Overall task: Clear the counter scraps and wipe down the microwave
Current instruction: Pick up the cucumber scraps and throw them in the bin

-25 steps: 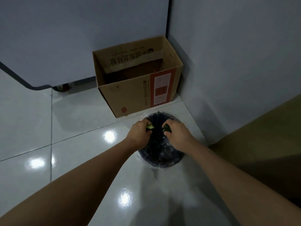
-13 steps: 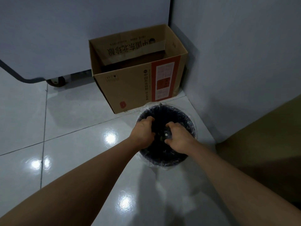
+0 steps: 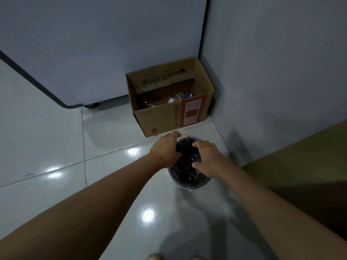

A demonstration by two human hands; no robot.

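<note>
In the head view, both bare forearms reach from the lower corners toward the middle of the frame, where a small round dark bin (image 3: 188, 180) lined with a clear plastic bag stands on the glossy white tiled floor (image 3: 56, 143); the left hand (image 3: 165, 150) hangs over the bin's left rim with its fingers loosely spread and holding nothing; the right hand (image 3: 207, 158) hangs over the bin's right side, fingers likewise relaxed and spread, gripping nothing; inside the bin lie dark scraps (image 3: 185, 168) with a few pale and greenish bits, too dim to identify further; just above the bin in the frame, tucked into the corner of two grey walls, sits an open cardboard box (image 3: 163, 121) with a red label on its front right and printed characters on its inner flap; some bottles (image 3: 178, 97) lie in its bottom; at the upper left a large pale appliance (image 3: 93, 44) on a small caster fills the frame; a brown surface (image 3: 309, 166) occupies the right edge; two shoe tips show at the bottom edge.
</note>
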